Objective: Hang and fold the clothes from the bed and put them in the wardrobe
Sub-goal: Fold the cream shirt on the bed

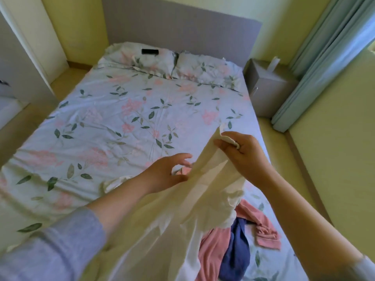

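Head view: your right hand (241, 151) is up at about three o'clock from the middle of the frame. Its thumb and fingers pinch a bunched edge of the white garment (203, 199). The garment hangs from that pinch and drapes down toward six o'clock, across your left forearm and over the near part of the bed (121, 118).

Your left hand (168, 173) sits at about five o'clock from centre, right against the garment's left edge. Its fingers are partly curled, with thumb and fingertips close together. You cannot tell whether it actually holds any cloth.

More clothes lie in a heap on the bed at the five o'clock corner, partly under the white garment. There is a pink garment (211, 250) and a blue garment (237, 250) lying on it.

The floral sheet is rumpled. Toward twelve o'clock two pillows (207, 69) lie side by side against the grey headboard (182, 23). A small black object (149, 51) rests on the left one.

At two o'clock a grey nightstand (269, 86) stands just beside the bed, with a pale blue curtain (324, 57) to its right.
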The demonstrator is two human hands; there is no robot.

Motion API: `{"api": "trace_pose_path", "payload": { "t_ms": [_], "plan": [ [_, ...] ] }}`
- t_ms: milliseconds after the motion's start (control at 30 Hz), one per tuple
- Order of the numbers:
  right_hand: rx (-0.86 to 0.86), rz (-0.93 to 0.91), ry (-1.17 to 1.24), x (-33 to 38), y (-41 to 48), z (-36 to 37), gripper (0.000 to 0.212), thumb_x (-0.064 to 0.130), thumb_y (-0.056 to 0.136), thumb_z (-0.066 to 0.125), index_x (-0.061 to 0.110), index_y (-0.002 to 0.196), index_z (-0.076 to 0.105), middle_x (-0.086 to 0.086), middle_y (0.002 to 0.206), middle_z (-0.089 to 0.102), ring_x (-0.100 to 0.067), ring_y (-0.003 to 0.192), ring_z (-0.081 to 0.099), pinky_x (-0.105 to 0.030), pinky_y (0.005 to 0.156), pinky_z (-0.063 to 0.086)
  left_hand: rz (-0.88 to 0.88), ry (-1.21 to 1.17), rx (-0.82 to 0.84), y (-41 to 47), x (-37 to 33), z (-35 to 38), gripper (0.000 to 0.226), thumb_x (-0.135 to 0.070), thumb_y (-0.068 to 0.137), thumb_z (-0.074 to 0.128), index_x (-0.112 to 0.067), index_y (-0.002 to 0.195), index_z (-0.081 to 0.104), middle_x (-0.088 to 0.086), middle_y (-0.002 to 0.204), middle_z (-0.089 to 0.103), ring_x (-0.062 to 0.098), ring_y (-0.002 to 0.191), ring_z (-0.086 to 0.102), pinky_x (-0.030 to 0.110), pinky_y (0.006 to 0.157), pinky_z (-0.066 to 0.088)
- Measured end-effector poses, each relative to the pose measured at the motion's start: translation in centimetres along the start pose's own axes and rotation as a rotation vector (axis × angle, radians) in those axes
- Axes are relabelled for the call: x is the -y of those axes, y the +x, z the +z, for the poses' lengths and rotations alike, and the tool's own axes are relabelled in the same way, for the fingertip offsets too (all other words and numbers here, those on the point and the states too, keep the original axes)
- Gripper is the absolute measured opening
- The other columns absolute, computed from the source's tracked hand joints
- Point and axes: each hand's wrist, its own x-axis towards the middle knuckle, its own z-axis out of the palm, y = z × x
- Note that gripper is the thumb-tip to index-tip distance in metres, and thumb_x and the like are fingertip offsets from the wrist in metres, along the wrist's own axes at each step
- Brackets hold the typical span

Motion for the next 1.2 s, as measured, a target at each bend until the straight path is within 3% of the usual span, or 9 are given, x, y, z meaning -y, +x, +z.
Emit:
{"api": "trace_pose_path", "payload": {
  "t_ms": [100,200,333,433,567,767,867,1100,1200],
  "plan": [
    [-0.045,-0.040,-0.024,2.6,-0.9,-3.5,0.029,0.018,0.098,0.057,-0.006,0.082,0.061,-0.024,0.071,0.053,-0.032,0.060,0.043,-0.038,0.054,0.038,0.044,0.002,0.052,-0.7,-4.0,-0.3,0.018,-0.030,0.085,0.071,-0.029,0.102,0.065,-0.018,0.075,0.056,0.004,0.073,0.054,0.021,0.073,0.044],
    [-0.186,-0.025,-0.016,4.8,-1.5,-7.0,0.021,0.017,0.097,0.059,0.004,0.083,0.067,0.001,0.060,0.052,-0.006,0.051,0.039,-0.021,0.051,0.036,0.038,-0.009,0.071,-1.5,-7.3,-0.9,0.027,-0.023,0.081,0.063,-0.014,0.065,0.043,-0.009,0.060,0.037,0.010,0.057,0.034,0.028,0.061,0.031],
    [-0.329,-0.026,0.020,6.8,-2.8,-11.0,0.022,0.014,0.095,0.061,0.030,0.083,0.070,0.025,0.064,0.062,0.004,0.057,0.052,-0.007,0.057,0.039,0.118,0.085,0.028,-2.4,-10.8,-2.0,0.020,-0.025,0.082,0.065,-0.013,0.072,0.053,-0.003,0.077,0.052,0.014,0.069,0.048,0.028,0.067,0.042],
    [-0.407,-0.034,0.043,8.5,-3.3,-13.1,0.025,0.017,0.095,0.063,0.038,0.081,0.068,0.024,0.067,0.065,0.005,0.061,0.055,-0.007,0.060,0.042,0.136,0.047,-0.013,-3.3,-13.0,-2.4,0.023,-0.027,0.083,0.057,-0.004,0.081,0.060,0.010,0.082,0.058,0.020,0.072,0.052,0.033,0.070,0.046],
    [-0.536,-0.014,0.064,10.4,-3.1,-16.1,0.021,0.020,0.094,0.062,0.013,0.076,0.068,0.009,0.058,0.049,-0.002,0.051,0.039,-0.016,0.049,0.035,0.159,0.020,-0.246,-3.3,-16.6,-4.5,0.025,-0.018,0.085,0.050,-0.018,0.068,0.032,-0.003,0.063,0.034,0.011,0.057,0.028,0.029,0.056,0.025],
    [-0.750,0.048,0.157,12.9,-3.3,-22.0,0.024,0.019,0.093,0.059,-0.004,0.088,0.064,-0.005,0.069,0.049,-0.014,0.063,0.043,-0.027,0.058,0.036,0.201,0.357,-0.276,-3.3,-20.4,-8.9,0.009,-0.022,0.084,0.055,-0.021,0.082,0.047,-0.004,0.070,0.052,0.015,0.061,0.044,0.029,0.054,0.030],
    [-0.772,0.030,0.144,14.9,-2.8,-24.2,0.026,0.021,0.093,0.060,-0.003,0.084,0.062,-0.005,0.067,0.047,-0.014,0.061,0.042,-0.027,0.056,0.035,0.173,0.502,-0.401,-3.2,-21.5,-10.9,0.019,-0.019,0.092,0.044,-0.010,0.076,0.046,0.007,0.076,0.054,0.024,0.069,0.048,0.032,0.056,0.028],
    [-0.866,-0.055,0.093,19.4,-2.3,-27.9,0.031,0.018,0.092,0.058,-0.010,0.078,0.053,-0.005,0.062,0.042,-0.009,0.054,0.037,-0.018,0.043,0.029,0.046,0.506,-0.667,-3.4,-27.2,-16.9,0.040,-0.044,0.100,0.029,-0.017,0.083,0.052,0.002,0.081,0.058,0.029,0.081,0.058,0.038,0.071,0.045],
    [-0.893,-0.088,0.101,21.0,-2.2,-29.2,0.032,0.017,0.091,0.058,-0.011,0.077,0.052,-0.004,0.060,0.041,-0.008,0.051,0.035,-0.016,0.043,0.029,-0.022,0.643,-0.800,-4.0,-29.2,-19.2,0.047,-0.055,0.098,0.028,-0.015,0.082,0.047,0.001,0.080,0.055,0.029,0.077,0.055,0.033,0.060,0.035]
  ]
}}
